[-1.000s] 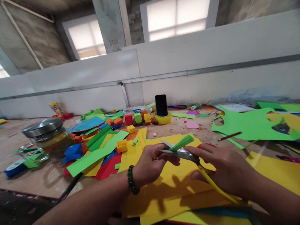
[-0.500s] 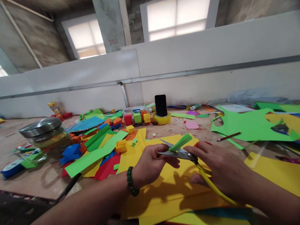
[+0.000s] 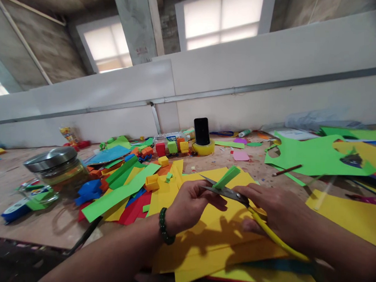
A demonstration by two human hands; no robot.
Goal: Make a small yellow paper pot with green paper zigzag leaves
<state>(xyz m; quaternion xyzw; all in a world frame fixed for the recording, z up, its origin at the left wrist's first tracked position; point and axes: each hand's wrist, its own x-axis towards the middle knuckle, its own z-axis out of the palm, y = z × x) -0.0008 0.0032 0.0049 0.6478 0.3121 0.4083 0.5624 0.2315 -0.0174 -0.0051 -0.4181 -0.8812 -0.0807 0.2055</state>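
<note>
My right hand [image 3: 270, 207] grips scissors [image 3: 232, 194] by their yellow handles, the blades pointing left. Between the blades lies a narrow green paper strip [image 3: 227, 178], slanting up to the right. My left hand [image 3: 193, 207], with a dark green bead bracelet at the wrist, is closed on the lower end of this strip, which its fingers hide. Both hands hover over yellow paper sheets [image 3: 209, 240] piled at the table's front edge.
To the left stand a glass jar [image 3: 56, 169] with a metal lid and scattered coloured paper pieces. A phone [image 3: 201, 131] leans upright on a tape roll [image 3: 203, 148] behind my hands. A cut green sheet [image 3: 311, 155] and a pencil [image 3: 287, 171] lie to the right.
The scissors and my right hand have shifted slightly down and right, and the handles have tilted a little. My left hand still holds the green paper strip.
</note>
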